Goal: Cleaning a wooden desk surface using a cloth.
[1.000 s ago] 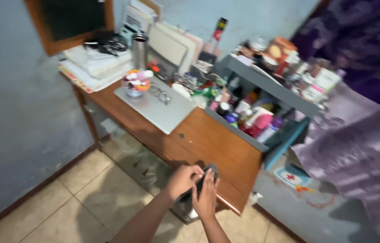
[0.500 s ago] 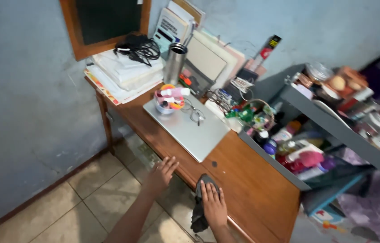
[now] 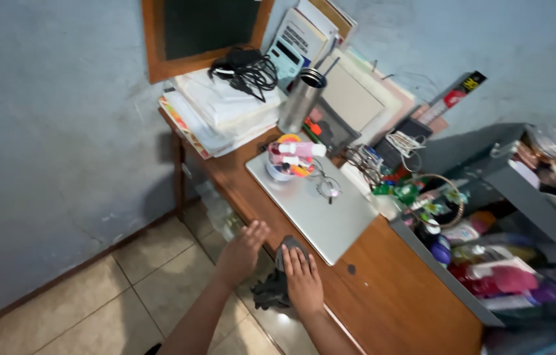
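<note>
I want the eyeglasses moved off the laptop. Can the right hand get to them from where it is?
Probably yes. The right hand presses a dark cloth at the desk edge, and only bare laptop lid lies between it and the eyeglasses.

You see the scene in soft, even light, moderately bright, with no hard-edged shadows. A dull shadow falls on the wall (image 3: 48, 164) left of the tabletop (image 3: 389, 289) and darkens the space under it. A small bright glare sits on the floor tile (image 3: 284, 319) just below your right hand (image 3: 303, 279). The closed laptop (image 3: 320, 210) lid gives a pale sheen, and the steel tumbler (image 3: 301, 98) carries a bright streak. Your forearms and hands look slightly smeared by motion. The shelf (image 3: 528, 217) clutter at the right edge is soft and stretched, and the bottom right corner sinks into dimness.
</note>
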